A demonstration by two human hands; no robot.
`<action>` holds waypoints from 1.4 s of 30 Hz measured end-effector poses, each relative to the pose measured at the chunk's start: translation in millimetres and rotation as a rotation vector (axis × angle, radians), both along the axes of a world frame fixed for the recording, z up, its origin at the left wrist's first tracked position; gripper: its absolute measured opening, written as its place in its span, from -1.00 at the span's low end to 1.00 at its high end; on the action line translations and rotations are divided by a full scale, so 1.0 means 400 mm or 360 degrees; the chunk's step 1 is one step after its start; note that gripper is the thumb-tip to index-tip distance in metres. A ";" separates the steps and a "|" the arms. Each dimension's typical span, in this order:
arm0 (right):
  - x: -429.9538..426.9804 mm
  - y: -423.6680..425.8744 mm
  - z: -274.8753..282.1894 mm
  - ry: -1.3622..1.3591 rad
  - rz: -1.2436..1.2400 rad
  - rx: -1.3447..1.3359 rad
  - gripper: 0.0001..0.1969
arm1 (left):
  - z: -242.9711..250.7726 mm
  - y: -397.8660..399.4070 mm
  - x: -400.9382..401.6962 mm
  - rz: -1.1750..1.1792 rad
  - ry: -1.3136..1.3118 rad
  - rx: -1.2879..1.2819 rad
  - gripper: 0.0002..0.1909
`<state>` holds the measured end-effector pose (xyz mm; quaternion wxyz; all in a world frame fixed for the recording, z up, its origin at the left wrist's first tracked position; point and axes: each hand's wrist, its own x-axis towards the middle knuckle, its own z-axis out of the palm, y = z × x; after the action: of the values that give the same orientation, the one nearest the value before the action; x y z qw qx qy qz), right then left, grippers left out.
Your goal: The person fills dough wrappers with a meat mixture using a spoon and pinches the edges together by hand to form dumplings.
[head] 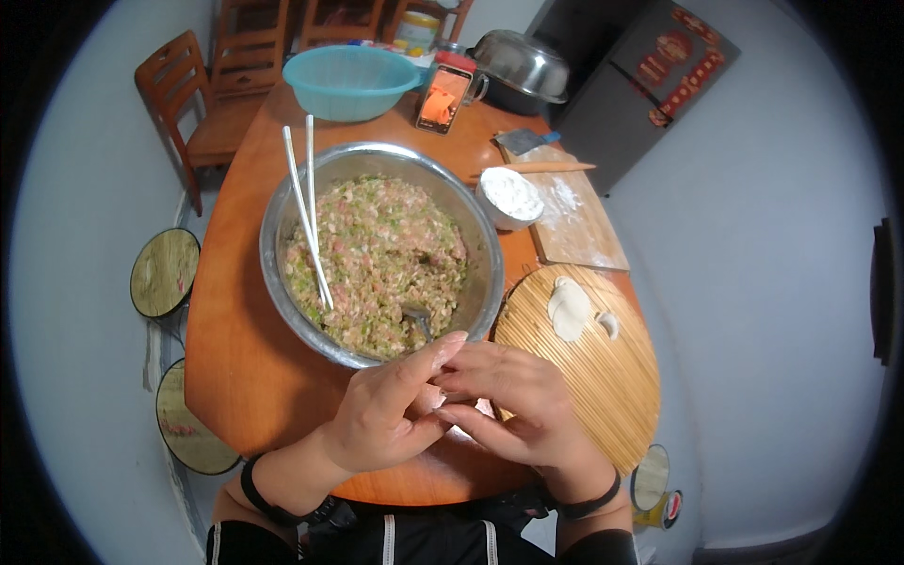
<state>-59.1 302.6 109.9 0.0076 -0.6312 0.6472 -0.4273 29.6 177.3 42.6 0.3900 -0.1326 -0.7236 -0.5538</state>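
My left hand (395, 406) and my right hand (512, 402) meet just below the rim of a large steel bowl (272, 296), fingers curled together. A small pale piece, perhaps dough, shows between them, mostly hidden by the fingers. Minced filling with green bits (381, 247) lies in the bowl. White chopsticks (307, 212) lean in it at the left, and a metal spoon (418, 316) is stuck in near the front. Right of my hands, a round slatted wooden tray (586, 395) holds overlapping dough wrappers (569, 311) and one folded dumpling (608, 325).
A flour bowl (510, 196) stands beside a floured wooden board (572, 226) with a rolling pin (551, 167) and a scraper (522, 141). Farther back are a blue plastic basin (351, 81), a propped phone (443, 99) and a lidded steel pot (519, 67). Stools (166, 272) stand at left.
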 end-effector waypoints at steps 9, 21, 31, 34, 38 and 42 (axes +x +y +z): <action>0.001 0.002 -0.021 0.0161 -0.0112 -0.0078 -0.83 | 0.007 -0.007 0.004 0.0026 -0.0111 -0.0141 -0.37; 0.019 0.062 -0.058 -0.0857 -0.0300 0.0039 -0.51 | 0.017 -0.015 0.009 -0.0535 -0.0351 0.1152 -0.43; 0.031 0.006 -0.080 -0.0783 -0.0229 0.0048 -0.49 | 0.019 -0.015 0.009 -0.0437 -0.0285 0.1053 -0.50; 0.035 -0.001 -0.083 -0.0942 -0.0172 -0.0037 -0.51 | 0.014 -0.016 0.009 -0.0486 -0.0291 0.1049 -0.59; 0.037 0.002 -0.079 -0.0829 -0.0160 -0.0089 -0.50 | 0.009 -0.015 0.008 -0.0548 -0.0293 0.1066 -0.69; 0.023 0.025 -0.052 -0.0932 -0.0204 0.0019 -0.52 | 0.003 -0.014 0.006 -0.0479 -0.0237 0.1097 -0.73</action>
<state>-49.9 312.6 89.0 0.1707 -0.4388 0.6587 -0.5869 31.9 171.6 43.8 0.2724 -0.0577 -0.4936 -0.8239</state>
